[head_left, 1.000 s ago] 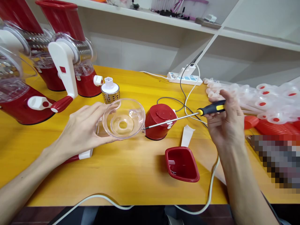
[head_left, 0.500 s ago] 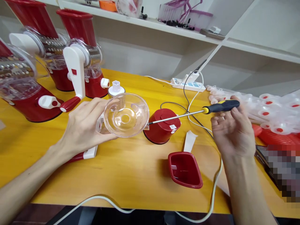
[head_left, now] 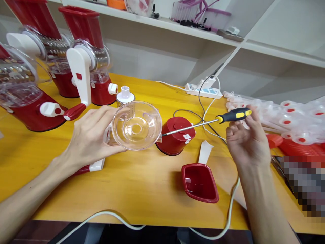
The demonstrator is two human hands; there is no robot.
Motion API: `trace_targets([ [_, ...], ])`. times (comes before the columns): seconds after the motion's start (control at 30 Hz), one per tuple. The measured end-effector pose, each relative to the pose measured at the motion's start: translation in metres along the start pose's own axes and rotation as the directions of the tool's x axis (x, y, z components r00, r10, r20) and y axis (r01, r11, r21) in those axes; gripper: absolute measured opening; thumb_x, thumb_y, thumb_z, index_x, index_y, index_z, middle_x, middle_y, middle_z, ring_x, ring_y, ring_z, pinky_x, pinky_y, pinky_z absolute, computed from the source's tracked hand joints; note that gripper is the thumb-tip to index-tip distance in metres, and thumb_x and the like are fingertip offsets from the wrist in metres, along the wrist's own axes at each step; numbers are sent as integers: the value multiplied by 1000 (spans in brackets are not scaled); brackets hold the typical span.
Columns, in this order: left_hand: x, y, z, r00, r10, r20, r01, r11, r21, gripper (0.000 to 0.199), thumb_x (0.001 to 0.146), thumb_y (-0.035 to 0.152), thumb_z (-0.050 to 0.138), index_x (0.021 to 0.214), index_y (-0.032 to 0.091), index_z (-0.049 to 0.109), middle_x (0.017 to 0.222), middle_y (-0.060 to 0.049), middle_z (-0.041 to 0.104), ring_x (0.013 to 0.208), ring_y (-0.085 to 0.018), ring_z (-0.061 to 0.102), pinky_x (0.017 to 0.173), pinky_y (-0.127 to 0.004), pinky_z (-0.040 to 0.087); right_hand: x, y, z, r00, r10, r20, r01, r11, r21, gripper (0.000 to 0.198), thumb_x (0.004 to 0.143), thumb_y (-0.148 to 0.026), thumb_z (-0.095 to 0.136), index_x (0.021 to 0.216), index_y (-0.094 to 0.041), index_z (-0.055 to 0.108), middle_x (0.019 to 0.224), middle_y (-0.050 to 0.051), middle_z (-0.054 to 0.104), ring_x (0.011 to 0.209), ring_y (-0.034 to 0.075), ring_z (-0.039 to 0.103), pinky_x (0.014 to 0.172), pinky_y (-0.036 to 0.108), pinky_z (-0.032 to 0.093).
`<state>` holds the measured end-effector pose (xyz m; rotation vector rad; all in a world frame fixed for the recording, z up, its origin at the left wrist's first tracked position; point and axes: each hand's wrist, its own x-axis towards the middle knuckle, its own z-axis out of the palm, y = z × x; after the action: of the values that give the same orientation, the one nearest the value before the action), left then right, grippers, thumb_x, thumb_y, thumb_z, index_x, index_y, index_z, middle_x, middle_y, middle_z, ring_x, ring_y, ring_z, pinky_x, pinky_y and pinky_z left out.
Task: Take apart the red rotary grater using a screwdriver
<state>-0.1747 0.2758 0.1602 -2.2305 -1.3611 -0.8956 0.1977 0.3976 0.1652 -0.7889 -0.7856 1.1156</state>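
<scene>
My left hand is closed around a clear plastic grater housing, its round opening turned up toward me. In my right hand, the fingertips grip the end of a screwdriver with a black and yellow handle. The screwdriver's metal shaft points left, and its tip meets the housing's right edge. Behind the shaft stands a red grater base. A red hopper rests nearer to me, beside a white piece. A metal drum with a white hub stands behind the housing.
Several rotary graters stand at the left with white cranks. A power strip and loose cables lie at the back. White plastic parts with red centres are heaped at the right. A shelf runs above the table.
The screwdriver's handle has turned, with more yellow showing, and my right hand has shifted slightly left. The housing stays almost in place in my left hand.
</scene>
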Motion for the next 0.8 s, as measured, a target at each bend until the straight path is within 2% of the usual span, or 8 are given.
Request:
trace_targets([
  [0.1, 0, 3, -1, 999, -30, 34, 31, 999, -30, 64, 81, 48, 74, 133, 18, 51, 118, -13, 68, 105, -29, 67, 87, -44, 55, -2, 1, 1, 1000, 22, 16, -22, 1000, 18, 30, 64, -18, 73, 93, -15, 72, 89, 2, 66, 61, 2, 55, 52, 8, 51],
  [0.2, 0, 7, -1, 995, -70, 69, 74, 996, -45, 62, 83, 50, 71, 135, 25, 49, 119, -9, 68, 107, -29, 67, 89, -44, 55, -4, 3, 2, 1000, -1, 1, 1, 1000, 10, 28, 73, -34, 76, 90, -13, 71, 97, 8, 68, 69, 6, 62, 57, 10, 55],
  [0.3, -1, 9, -1, 994, -78, 76, 80, 996, -31, 62, 84, 52, 69, 137, 29, 47, 119, -6, 68, 107, -28, 67, 89, -43, 55, -2, 5, 3, 999, -16, -51, 16, 1000, 0, 35, 76, -45, 77, 93, -15, 71, 82, 3, 65, 66, 7, 64, 56, 11, 57],
  [0.37, -1, 9, -1, 994, -77, 74, 80, 996, -34, 62, 84, 52, 69, 137, 28, 46, 121, -7, 67, 108, -28, 67, 90, -43, 54, -1, 6, 2, 999, -13, -53, 12, 1000, -23, 36, 74, -44, 79, 96, -16, 71, 77, 1, 63, 62, 6, 64, 55, 11, 57],
  [0.5, -2, 8, -2, 995, -70, 72, 72, 997, -35, 65, 83, 54, 70, 137, 25, 47, 122, -8, 67, 110, -28, 66, 91, -43, 53, 0, 6, -1, 999, -44, 13, 45, 995, -84, 40, 68, -30, 78, 106, -19, 71, 93, 4, 70, 63, 5, 65, 56, 11, 58],
  [0.6, -2, 7, -1, 994, -71, 78, 73, 997, -14, 65, 84, 55, 68, 137, 23, 47, 122, -6, 67, 110, -26, 65, 92, -40, 52, -3, 5, 0, 997, -53, 62, 60, 992, -114, 41, 69, -39, 79, 103, -17, 70, 99, 7, 73, 54, 4, 61, 50, 11, 56],
  [0.7, -1, 8, -1, 998, -24, 53, 23, 1000, 11, 65, 84, 53, 70, 136, 20, 47, 120, -8, 68, 106, -25, 66, 89, -38, 52, -6, 4, 4, 993, -18, 120, 34, 990, -135, 52, 63, -50, 85, 99, -19, 66, 84, 6, 74, 41, 6, 55, 38, 14, 50],
  [0.8, 0, 9, -1, 1000, 19, 13, -19, 1000, 6, 68, 81, 52, 75, 133, 18, 49, 115, -11, 69, 101, -26, 68, 84, -38, 53, -7, 2, 8, 993, -23, 117, 38, 991, -131, 49, 55, -40, 90, 87, -19, 61, 69, 4, 72, 34, 9, 54, 32, 16, 47],
])
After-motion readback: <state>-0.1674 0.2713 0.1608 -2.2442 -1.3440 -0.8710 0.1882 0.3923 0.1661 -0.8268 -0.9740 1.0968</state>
